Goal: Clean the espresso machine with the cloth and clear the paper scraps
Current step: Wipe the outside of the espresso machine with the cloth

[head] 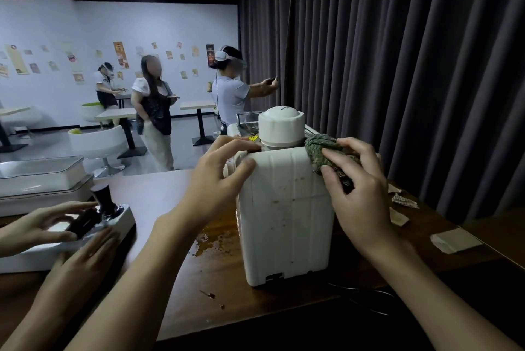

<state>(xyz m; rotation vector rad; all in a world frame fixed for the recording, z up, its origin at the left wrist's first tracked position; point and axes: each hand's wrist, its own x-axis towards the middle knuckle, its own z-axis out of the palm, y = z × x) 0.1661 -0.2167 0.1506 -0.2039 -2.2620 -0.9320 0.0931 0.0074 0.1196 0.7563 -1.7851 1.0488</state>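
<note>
The white espresso machine [287,220] stands on the dark wooden counter [216,268] with its stained back panel toward me. My left hand [218,180] grips its upper left corner, thumb on the back and fingers over the top. My right hand [360,188] holds a green-grey cloth [319,148] bunched against the upper right corner. A round white lid [281,126] sits on top. Paper scraps [454,239] lie on the counter to the right of the machine, some partly hidden behind my right hand.
Another person's two hands [65,225] work at a white base with a black tamper [103,200] on the left. White trays [42,177] stand behind it. Brown spill marks [211,242] and small debris [210,295] lie by the machine. Dark curtains hang behind; people stand in the room beyond.
</note>
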